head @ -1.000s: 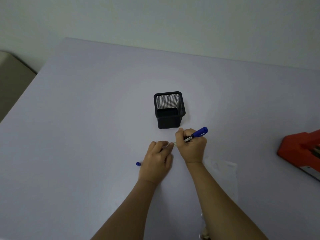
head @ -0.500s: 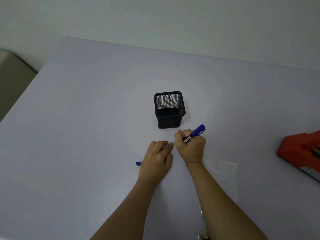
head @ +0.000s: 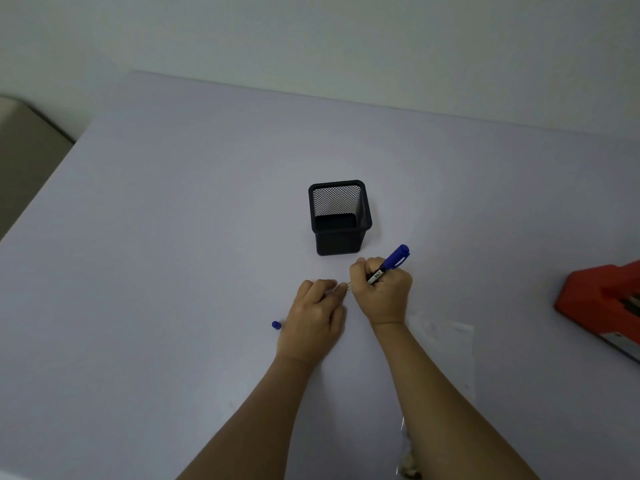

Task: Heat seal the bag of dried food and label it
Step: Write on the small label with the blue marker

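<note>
One blue marker [head: 393, 263] gripped by right hand [head: 382, 297] — left hand [head: 317, 317] just beside

The tip of the blue marker pen [head: 394, 259] is hidden inside the right hand [head: 382, 292]; its barrel print is too small to read. Only a sliver of the small white label [head: 349, 286] shows beside the left hand [head: 315, 320]. The picture's right edge cuts off the red box-shaped sealer [head: 602, 299], and its near edge cuts off the clear plastic bag of dried food [head: 408, 459].
</note>
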Demonstrator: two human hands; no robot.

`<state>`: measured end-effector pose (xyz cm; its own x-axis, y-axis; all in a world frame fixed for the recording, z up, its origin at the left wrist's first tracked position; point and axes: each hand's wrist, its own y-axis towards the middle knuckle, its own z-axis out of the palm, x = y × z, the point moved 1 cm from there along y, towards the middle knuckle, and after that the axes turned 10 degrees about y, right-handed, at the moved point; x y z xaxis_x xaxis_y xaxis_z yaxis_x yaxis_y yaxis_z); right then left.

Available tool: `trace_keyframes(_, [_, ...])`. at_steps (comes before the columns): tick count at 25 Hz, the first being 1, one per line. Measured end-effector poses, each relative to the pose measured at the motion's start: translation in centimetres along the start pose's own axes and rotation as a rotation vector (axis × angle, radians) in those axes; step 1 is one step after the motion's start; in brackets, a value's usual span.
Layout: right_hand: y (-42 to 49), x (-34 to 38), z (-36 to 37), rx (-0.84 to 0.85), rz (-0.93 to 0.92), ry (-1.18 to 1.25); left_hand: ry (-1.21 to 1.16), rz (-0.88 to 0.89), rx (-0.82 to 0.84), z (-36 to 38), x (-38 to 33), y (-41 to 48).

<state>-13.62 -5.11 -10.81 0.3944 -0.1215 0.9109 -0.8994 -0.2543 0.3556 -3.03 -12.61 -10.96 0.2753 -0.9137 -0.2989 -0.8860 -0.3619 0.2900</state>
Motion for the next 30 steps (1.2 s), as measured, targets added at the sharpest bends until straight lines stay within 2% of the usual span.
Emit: trace_keyframes(30, [0.11,0.19,-0.06,0.007,-0.044,-0.029,0.002,-0.001,-0.001,0.16,-0.07,0.06])
